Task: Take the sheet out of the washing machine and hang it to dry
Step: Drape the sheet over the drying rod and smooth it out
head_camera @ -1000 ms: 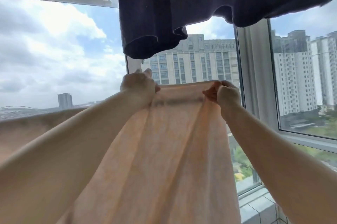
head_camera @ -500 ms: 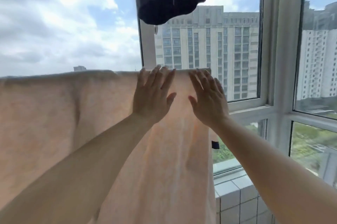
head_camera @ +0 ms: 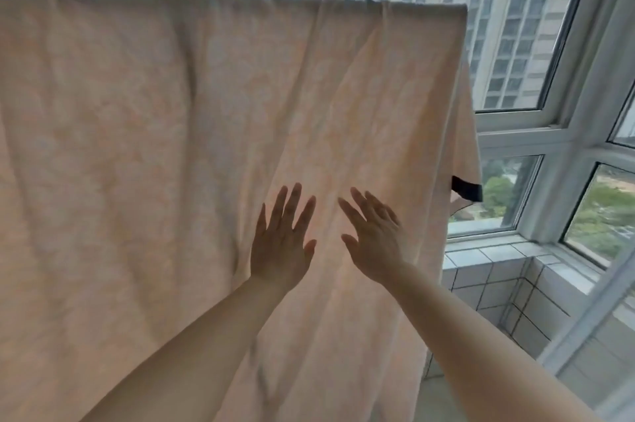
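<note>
A pale peach sheet hangs in front of the window, draped over a line or rail hidden under its top fold. It fills the left and middle of the view. My left hand lies flat against the cloth with straight, spread fingers. My right hand is beside it, fingers also straight, flat on or just off the cloth. A small black tag shows at the sheet's right edge, where a back layer hangs lower.
White window frames stand behind and to the right, with tall buildings and trees outside. A white tiled ledge runs below the window at the right.
Both hands let go of the sheet's top edge, opened flat and slid down the hanging cloth. The view tipped down, so the dark garment overhead left the frame.
</note>
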